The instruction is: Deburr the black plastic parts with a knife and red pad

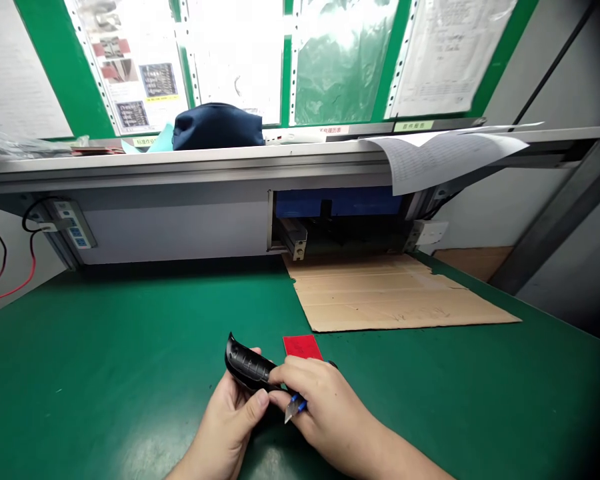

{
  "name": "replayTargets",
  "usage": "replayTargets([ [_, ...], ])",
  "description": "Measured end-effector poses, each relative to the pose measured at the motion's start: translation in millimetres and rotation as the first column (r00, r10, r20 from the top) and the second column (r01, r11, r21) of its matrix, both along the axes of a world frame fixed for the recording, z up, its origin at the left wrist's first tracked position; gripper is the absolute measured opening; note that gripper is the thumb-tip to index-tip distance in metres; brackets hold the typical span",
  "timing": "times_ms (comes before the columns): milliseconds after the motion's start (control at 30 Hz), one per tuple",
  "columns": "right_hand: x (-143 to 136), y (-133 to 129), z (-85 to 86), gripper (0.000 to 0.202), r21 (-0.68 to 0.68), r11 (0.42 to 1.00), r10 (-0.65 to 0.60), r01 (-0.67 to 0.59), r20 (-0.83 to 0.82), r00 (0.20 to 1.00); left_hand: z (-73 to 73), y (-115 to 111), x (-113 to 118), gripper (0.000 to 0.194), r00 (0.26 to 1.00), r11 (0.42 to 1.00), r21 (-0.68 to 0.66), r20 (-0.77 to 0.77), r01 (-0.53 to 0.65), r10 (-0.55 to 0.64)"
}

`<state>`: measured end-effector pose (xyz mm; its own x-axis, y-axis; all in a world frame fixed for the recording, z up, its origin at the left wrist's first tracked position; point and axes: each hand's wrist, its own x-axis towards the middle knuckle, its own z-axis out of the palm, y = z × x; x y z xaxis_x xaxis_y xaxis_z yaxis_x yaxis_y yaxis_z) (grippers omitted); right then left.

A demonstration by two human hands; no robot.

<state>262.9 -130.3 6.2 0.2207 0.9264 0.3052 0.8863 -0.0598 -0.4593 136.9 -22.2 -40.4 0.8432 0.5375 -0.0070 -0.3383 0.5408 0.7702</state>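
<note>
While my left hand (230, 417) is closed under a curved black plastic part (247, 365), its long axis runs from far left to near right, upturned tip pointing far left. It sits near the mat's (105, 347) front edge. My right hand (320, 400) pinches a small blade (293, 408), tip pointing near left. Just beyond lies a red card (303, 347).

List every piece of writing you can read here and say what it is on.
Nothing can be read for certain.
Wall sheets: print and pictures, too small.
Right wall sheet: table of fine print, blurred.
Rail labels: characters, too blurred.
Overhanging paper: faint lines, unreadable.
Power strip: blue marks, too small.
Black part in the left hand, blade in the right hand, red card: no text visible.
</note>
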Motion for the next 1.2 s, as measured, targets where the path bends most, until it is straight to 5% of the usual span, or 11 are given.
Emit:
replayTargets([
  [167,1.6,-3.4,5.5,0.006,0.014,1.000,0.013,-0.012,-0.131,0.991,6.6,1.4,-3.3,0.042,0.999,1.000,0.012,-0.024,-0.028,0.028],
  [267,3.2,-7.8,9.9,0.035,0.065,0.998,0.006,0.007,-0.196,0.981,16.3,1.3,-6.6,0.040,0.992,0.992,0.032,-0.011,-0.125,0.125],
  [400,6.2,-9.4,10.6,0.053,0.070,0.997,-0.018,0.020,-0.022,1.000,25.5,0.5,-12.7,0.048,0.981,0.979,0.069,0.014,-0.194,0.194],
  [667,7.5,-5.2,6.6,0.072,0.142,0.990,-0.049,0.020,0.207,0.977,24.8,1.4,-22.6,0.057,0.989,0.963,0.224,0.012,-0.147,0.149],
  [1200,6.0,0.0,-6.3,0.066,0.141,0.990,-0.040,-0.015,0.379,0.924,32.0,5.7,-30.6,0.047,0.994,0.950,0.296,-0.008,-0.098,0.105],
])
